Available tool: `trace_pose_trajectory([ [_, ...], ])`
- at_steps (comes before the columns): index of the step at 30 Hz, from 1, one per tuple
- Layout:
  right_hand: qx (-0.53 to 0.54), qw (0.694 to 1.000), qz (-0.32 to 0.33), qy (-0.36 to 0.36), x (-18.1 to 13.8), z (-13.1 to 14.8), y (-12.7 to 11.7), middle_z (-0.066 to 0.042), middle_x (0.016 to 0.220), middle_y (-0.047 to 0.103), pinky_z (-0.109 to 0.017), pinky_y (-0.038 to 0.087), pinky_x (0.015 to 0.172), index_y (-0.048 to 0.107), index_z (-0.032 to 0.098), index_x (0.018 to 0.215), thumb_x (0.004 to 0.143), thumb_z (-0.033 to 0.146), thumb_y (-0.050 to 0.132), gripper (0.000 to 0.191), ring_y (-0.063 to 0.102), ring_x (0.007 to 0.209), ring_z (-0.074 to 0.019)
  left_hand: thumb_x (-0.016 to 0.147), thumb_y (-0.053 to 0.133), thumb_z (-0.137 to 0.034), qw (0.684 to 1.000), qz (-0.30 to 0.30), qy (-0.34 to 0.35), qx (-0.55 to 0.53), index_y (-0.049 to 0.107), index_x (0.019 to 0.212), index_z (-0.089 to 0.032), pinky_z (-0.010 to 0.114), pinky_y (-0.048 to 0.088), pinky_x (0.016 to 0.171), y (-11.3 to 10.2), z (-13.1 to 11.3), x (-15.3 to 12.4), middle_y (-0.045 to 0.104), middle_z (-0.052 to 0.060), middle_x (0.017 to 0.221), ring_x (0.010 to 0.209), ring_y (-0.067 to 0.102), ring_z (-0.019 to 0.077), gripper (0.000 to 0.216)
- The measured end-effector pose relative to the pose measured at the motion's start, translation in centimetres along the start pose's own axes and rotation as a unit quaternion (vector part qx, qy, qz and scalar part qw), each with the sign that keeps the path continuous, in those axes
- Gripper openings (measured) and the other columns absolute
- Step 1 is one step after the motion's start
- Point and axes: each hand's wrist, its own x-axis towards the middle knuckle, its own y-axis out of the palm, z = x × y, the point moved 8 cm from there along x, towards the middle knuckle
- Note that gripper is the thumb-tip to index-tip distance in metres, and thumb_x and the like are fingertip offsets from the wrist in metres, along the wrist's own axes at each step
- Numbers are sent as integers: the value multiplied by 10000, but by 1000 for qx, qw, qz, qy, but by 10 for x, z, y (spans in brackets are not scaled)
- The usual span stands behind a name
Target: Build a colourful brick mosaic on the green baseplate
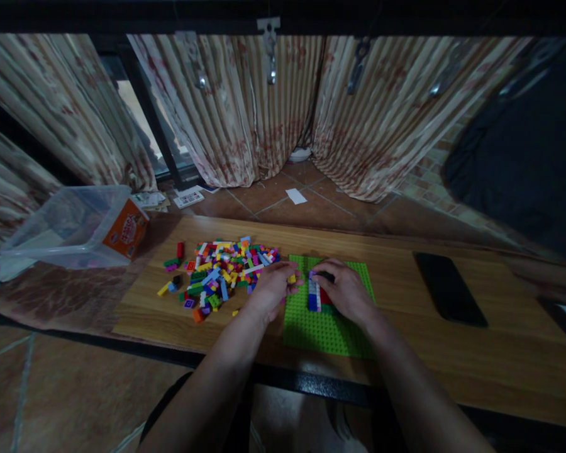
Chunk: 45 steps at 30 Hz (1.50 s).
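Observation:
A small yellow building brick [292,278] sits in the fingertips of my left hand [274,286], over the left edge of the green baseplate [330,340]. My right hand [340,288] bends over the plate, its fingers closed at a lilac brick [312,274] at the far end of a built block. In this block I see grey-white bricks, a blue brick [313,303], red bricks [324,297] and some dark green. My right hand hides part of the block. Left of my left hand spreads a pile of loose mixed-colour bricks [226,274].
The wooden table [453,365] carries a black phone-like slab [449,288] at the right. A clear plastic bin [75,226] with an orange label stands beyond the table's left end. Curtains [226,113] hang behind, and papers lie on the tiled floor.

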Motion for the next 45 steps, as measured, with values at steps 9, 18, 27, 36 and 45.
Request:
trace_pose_trajectory([
  [9, -30, 999, 22, 23, 4, -2, 5, -64, 937, 684, -357, 448, 845, 709, 196, 881, 846, 208, 568, 146, 616, 889, -205, 779, 575, -109, 1000, 1, 3, -2, 634, 821, -112, 193, 442, 516, -1, 3, 1, 644, 61, 738, 575, 614, 108, 73],
  [18, -30, 999, 28, 32, 5, -2, 8, -74, 935, 682, -361, 445, 851, 714, 188, 888, 838, 186, 568, 155, 616, 893, -216, 788, 541, -92, 1000, 4, 6, -6, 633, 829, -109, 184, 458, 540, 1, 4, -1, 629, 42, 704, 584, 616, 100, 103],
  [27, 32, 999, -33, 26, -6, -2, -2, -66, 982, 691, -366, 460, 883, 696, 207, 1020, 827, 249, 611, 214, 619, 949, -212, 783, 485, -12, 1000, 10, 14, -25, 627, 912, -86, 235, 539, 649, 1, -4, -3, 675, 79, 750, 667, 678, 136, 206],
  [36, 172, 972, -147, 63, -16, -15, -44, -68, 1001, 713, -398, 494, 861, 702, 219, 995, 832, 359, 590, 242, 649, 930, -218, 789, 667, -117, 999, 45, 0, -5, 646, 969, -90, 218, 532, 574, 5, -1, -4, 711, 114, 855, 652, 687, 146, 182],
  [45, 194, 981, -4, -9, -20, 25, -21, -51, 1112, 654, -386, 476, 904, 637, 261, 1154, 727, 375, 738, 454, 603, 1030, -214, 829, 588, -95, 991, 129, 1, -21, 638, 995, -102, 226, 548, 579, 22, 1, -11, 723, 112, 846, 670, 683, 149, 173],
])
